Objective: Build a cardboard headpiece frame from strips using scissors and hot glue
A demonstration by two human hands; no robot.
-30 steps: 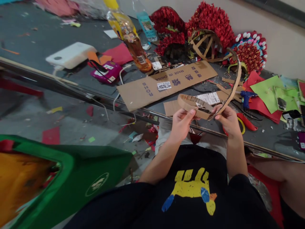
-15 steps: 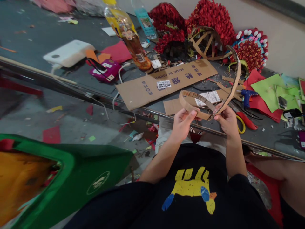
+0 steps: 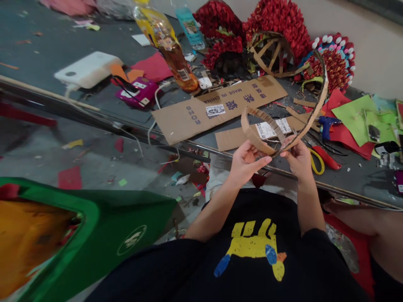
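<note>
Both my hands hold one long curved cardboard strip (image 3: 317, 113) above the near edge of the table (image 3: 47, 50). My left hand (image 3: 247, 161) pinches the strip's left end, which curls up into a short loop. My right hand (image 3: 297, 157) grips the strip further along, and from there it arcs up and to the right toward the red paper flower ornaments (image 3: 280, 21). Fingers of both hands are closed on the cardboard.
A flat cardboard sheet (image 3: 217, 109) printed "MADE IN CHINA" lies just beyond my hands. A blue glue gun (image 3: 327, 126), red and yellow scissors (image 3: 324, 161), green paper (image 3: 355, 117), a bottle (image 3: 170, 46) and a white box (image 3: 88, 69) sit on the table. A green bag (image 3: 103, 235) stands at lower left.
The strip has been bent further: its left loop stands higher and its long end swung up and right. My left hand shifted slightly right along the strip.
</note>
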